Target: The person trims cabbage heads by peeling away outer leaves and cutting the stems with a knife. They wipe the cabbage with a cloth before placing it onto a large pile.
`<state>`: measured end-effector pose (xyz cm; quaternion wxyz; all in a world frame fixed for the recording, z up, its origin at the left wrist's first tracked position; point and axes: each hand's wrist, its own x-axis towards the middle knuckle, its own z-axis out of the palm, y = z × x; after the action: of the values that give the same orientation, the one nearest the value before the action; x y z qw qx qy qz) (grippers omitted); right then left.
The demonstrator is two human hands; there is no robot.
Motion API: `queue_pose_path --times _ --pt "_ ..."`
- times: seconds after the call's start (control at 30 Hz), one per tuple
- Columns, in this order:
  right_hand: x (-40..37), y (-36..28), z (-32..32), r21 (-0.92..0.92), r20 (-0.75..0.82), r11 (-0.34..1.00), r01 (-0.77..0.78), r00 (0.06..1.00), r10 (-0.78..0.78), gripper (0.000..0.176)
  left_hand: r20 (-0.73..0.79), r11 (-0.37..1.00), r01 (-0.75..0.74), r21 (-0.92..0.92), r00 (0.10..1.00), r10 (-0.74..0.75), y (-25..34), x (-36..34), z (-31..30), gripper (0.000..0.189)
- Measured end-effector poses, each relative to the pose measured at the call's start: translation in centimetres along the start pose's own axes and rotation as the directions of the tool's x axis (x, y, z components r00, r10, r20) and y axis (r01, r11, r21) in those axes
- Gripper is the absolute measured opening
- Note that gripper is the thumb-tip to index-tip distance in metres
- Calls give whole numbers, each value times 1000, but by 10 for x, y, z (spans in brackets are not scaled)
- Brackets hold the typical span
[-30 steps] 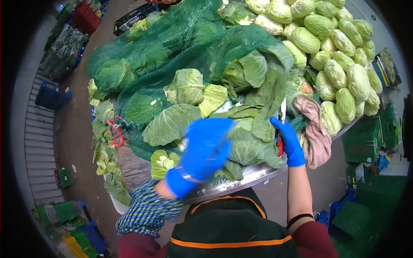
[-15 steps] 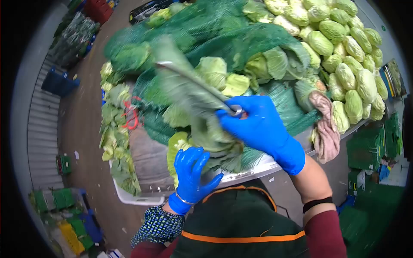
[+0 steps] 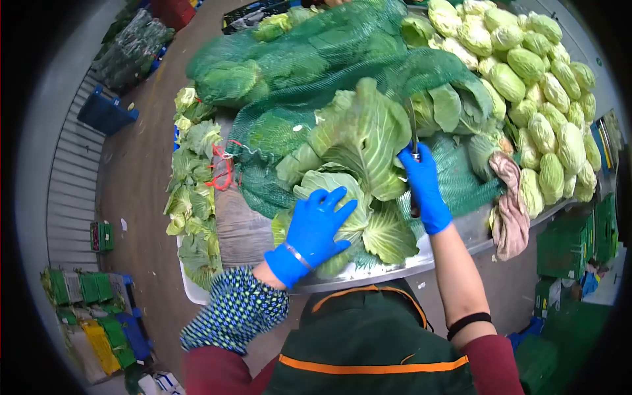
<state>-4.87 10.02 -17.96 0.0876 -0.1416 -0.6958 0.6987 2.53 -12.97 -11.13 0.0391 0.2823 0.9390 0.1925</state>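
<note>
Blue rubber gloves cover both of the person's hands at the near edge of a steel table (image 3: pixel 401 266). The left hand (image 3: pixel 316 227) lies open, fingers spread wide, palm pressed flat on a pale green cabbage (image 3: pixel 363 222) that sits at the table's near edge, just in front of the person's dark apron. The right hand (image 3: pixel 422 187) is closed around the handle of a knife (image 3: pixel 412 128), blade pointing up and away, right beside a large loose leaf (image 3: pixel 368 135) that stands up behind the cabbage. Green mesh netting (image 3: pixel 296 59), bulging with more heads, covers the far left of the table. A heap of pale trimmed cabbages (image 3: pixel 546 112) fills the far right corner, and a pinkish cloth (image 3: pixel 510 214) hangs over the right edge. Discarded leaves (image 3: pixel 191 197) are piled off the left edge. The cabbage looks dense and heavy, firm at its core, while its outer leaves seem floppy, waxy and quick to tear; a grip around the solid round body looks safer than holding a leaf.
</note>
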Motion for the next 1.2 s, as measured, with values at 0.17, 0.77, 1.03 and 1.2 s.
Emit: queue_pose_path --times 0.17,0.77,1.03,1.2 --pt "-76 -59 -41 -127 -89 986 -109 991 98 48 114 973 -158 171 984 139 -11 40 3 67" --pt "-141 16 20 -625 531 719 303 841 106 26 -175 938 182 -294 955 -240 -49 -24 25 100" --pt "-137 9 46 -817 362 567 106 860 361 18 -191 950 165 -265 957 -220 -56 -14 21 94" --pt "-129 56 33 -797 441 547 256 866 237 19 -208 927 201 -316 939 -274 -77 -17 40 95"
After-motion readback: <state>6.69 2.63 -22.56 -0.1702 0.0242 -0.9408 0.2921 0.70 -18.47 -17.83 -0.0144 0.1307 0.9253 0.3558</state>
